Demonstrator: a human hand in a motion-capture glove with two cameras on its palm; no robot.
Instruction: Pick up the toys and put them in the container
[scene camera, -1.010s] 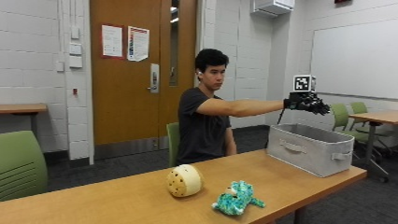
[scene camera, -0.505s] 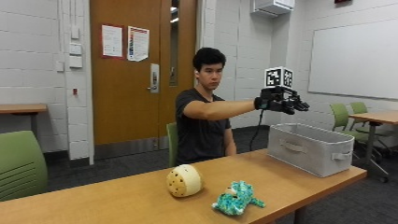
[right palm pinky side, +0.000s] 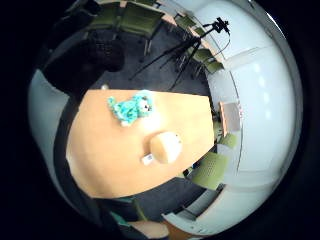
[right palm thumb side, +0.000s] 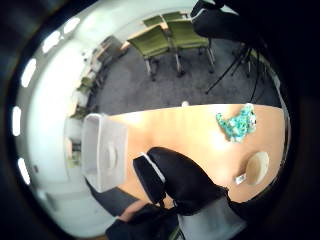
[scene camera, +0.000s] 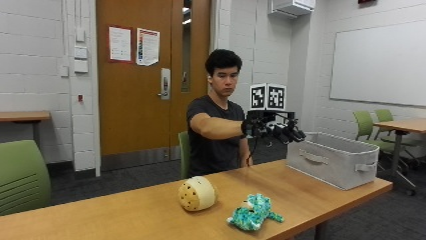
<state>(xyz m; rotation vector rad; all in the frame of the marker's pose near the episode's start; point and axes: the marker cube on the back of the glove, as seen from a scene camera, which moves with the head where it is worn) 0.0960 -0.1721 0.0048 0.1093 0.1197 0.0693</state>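
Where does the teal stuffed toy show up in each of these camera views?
Outside view: the teal stuffed toy lies on the table's near edge, beside the cream round toy.
Thumb side palm view: on the tabletop, past the cream toy.
Little finger side palm view: on the tabletop near the dark floor.
Shared landmark: the cream round toy.

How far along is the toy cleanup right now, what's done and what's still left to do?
Nothing visibly done: the container's inside can't be seen from these views. The gloved right hand is raised above the table, beside the container, holding nothing. Left to do: the cream spotted round toy and the teal plush toy both lie on the table, away from the container and untouched.
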